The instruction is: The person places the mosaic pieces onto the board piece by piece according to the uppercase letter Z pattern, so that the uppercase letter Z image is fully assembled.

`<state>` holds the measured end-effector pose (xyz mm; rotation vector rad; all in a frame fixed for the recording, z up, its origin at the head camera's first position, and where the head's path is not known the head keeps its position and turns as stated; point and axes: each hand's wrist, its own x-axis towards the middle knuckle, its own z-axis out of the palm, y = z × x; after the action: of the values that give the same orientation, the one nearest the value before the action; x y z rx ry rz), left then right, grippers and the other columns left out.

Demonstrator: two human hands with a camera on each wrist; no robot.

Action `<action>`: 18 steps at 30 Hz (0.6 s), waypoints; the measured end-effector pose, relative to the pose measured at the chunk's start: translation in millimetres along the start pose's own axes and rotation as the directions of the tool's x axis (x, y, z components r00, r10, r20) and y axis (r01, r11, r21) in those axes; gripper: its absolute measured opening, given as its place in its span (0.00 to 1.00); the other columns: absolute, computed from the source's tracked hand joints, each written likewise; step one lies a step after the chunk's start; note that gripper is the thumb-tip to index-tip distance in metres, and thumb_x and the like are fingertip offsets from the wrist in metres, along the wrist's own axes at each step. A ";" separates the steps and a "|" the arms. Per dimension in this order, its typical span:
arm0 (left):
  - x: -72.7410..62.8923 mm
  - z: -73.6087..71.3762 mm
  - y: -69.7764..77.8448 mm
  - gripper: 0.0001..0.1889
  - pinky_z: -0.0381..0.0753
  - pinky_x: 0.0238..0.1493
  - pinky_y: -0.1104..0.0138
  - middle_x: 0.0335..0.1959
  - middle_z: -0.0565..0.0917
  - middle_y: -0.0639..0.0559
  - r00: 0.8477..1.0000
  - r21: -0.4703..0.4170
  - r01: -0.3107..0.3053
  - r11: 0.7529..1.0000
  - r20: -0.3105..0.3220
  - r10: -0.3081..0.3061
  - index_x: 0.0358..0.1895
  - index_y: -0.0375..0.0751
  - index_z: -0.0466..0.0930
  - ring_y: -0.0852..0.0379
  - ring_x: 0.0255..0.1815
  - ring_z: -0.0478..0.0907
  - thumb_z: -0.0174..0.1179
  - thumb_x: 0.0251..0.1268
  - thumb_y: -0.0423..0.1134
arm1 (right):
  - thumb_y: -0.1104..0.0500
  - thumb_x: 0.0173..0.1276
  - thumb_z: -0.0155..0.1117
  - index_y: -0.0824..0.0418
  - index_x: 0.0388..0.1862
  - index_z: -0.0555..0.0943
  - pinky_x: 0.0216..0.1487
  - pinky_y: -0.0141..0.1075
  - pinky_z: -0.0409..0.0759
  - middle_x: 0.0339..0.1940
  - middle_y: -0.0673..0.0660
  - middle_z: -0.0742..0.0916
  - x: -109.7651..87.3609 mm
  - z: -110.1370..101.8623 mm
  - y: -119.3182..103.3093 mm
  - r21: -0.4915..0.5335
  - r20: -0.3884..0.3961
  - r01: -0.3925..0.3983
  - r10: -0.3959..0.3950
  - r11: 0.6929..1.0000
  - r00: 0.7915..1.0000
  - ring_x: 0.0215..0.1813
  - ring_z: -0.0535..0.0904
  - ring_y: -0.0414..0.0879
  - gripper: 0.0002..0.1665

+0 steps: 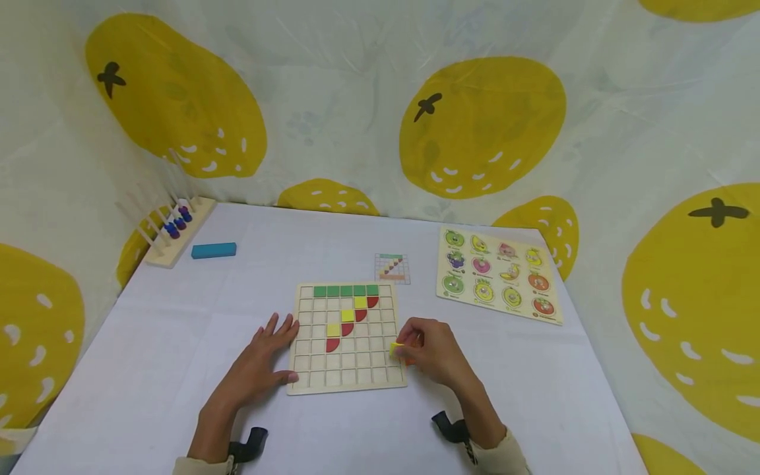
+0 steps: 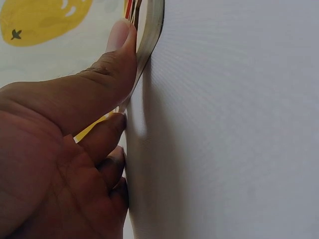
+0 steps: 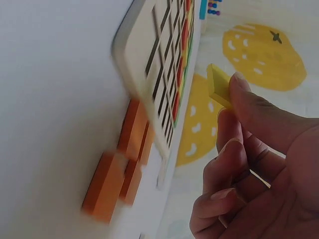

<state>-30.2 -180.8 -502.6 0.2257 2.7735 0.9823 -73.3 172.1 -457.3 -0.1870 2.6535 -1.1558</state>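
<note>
- Shows a square, wooden-looking grid board (image 1: pixel 356 362) with rounded corners and ruled cells, flat on white cloth (image 1: pixel 356 429).
- Includes a pale peg rack (image 1: pixel 191 227) with upright rods and rounded blue and purple beads (image 1: pixel 172 229), far left.
- Counts five green squares (image 1: pixel 346 291) in the board's top row; below, three yellow squares (image 1: pixel 347 315) and four red quarter-rounds (image 1: pixel 332 345), stepping down leftward.
- Counts one teal bar (image 1: pixel 214 251), one small pattern card (image 1: pixel 392 269) beyond the board, and twelve fruit pictures (image 1: pixel 512 297) on a panel at right.
- Includes several orange blocks (image 3: pixel 102 186) near the grid's right edge; too blurred to count.
- Pinches a yellow tile (image 3: pixel 218 87) between thumb and fingers of the right hand (image 1: pixel 436 349): thin, flat, smooth, tilted, at the grid's right edge.
- Spreads the left hand (image 1: pixel 261 359) wide, fingertips and thumb at the grid's left edge.
</note>
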 end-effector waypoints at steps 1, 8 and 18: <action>0.0 -0.2 0.2 0.58 0.48 0.87 0.36 0.86 0.58 0.44 1.000 0.000 0.002 1.000 0.001 -0.002 0.83 0.43 0.61 0.35 0.90 0.43 0.85 0.46 0.38 | 0.60 0.61 0.83 0.50 0.32 0.85 0.26 0.30 0.74 0.26 0.49 0.81 1.2 3.2 -3.5 0.002 0.006 0.017 -0.017 1.000 1.000 0.31 0.76 0.44 0.12; 0.2 -0.7 -0.1 0.58 0.48 0.87 0.36 0.86 0.58 0.45 1.000 0.009 0.002 1.000 0.003 -0.002 0.83 0.43 0.60 0.35 0.90 0.43 0.85 0.46 0.39 | 0.60 0.63 0.82 0.50 0.33 0.85 0.30 0.28 0.74 0.27 0.47 0.82 10.8 28.4 -30.1 -0.011 0.049 0.110 -0.109 0.994 0.993 0.33 0.76 0.42 0.11; -0.6 -1.2 1.1 0.58 0.48 0.86 0.35 0.86 0.59 0.43 1.000 0.001 -0.015 1.000 0.001 0.015 0.83 0.42 0.61 0.33 0.90 0.44 0.85 0.46 0.40 | 0.60 0.63 0.82 0.48 0.31 0.86 0.33 0.29 0.75 0.26 0.43 0.84 29.3 64.6 -66.0 -0.054 0.069 0.155 -0.151 0.986 0.986 0.30 0.77 0.38 0.11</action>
<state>-29.8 -180.9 -500.9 0.2475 2.7756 0.9840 -82.7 75.6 -456.2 -0.4391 2.6568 -1.0957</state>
